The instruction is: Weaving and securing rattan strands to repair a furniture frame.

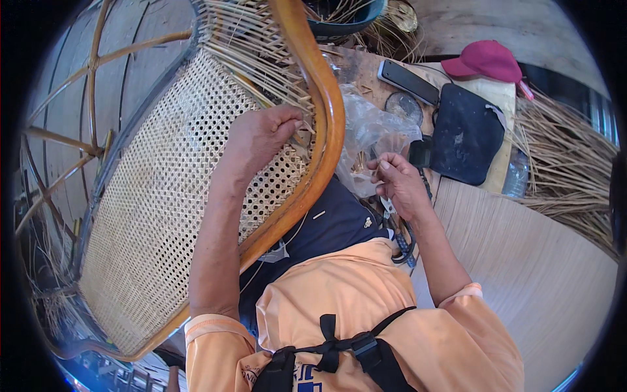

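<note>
A woven cane panel (176, 130) in a curved, varnished wooden frame (332, 124) leans across my lap on the left. Loose cane strips (245, 46) cross its upper end, where the weave is not closed. My left hand (264, 134) is closed in a pinch on the panel near the frame's inner edge; a light strip end seems to show at its fingertips. To the right of the frame, my right hand (400, 183) is raised over a clear plastic bag (372, 124), thumb and fingers pressed together. What it pinches, if anything, is too small to make out.
Beyond the bag lie a phone-like black device (408, 82), a dark pouch (467, 134) and a maroon cap (483, 60). A bundle of cane strips (568, 150) rests at the far right. A dark basin (346, 23) stands at the top. Bent rattan poles (95, 65) are at left.
</note>
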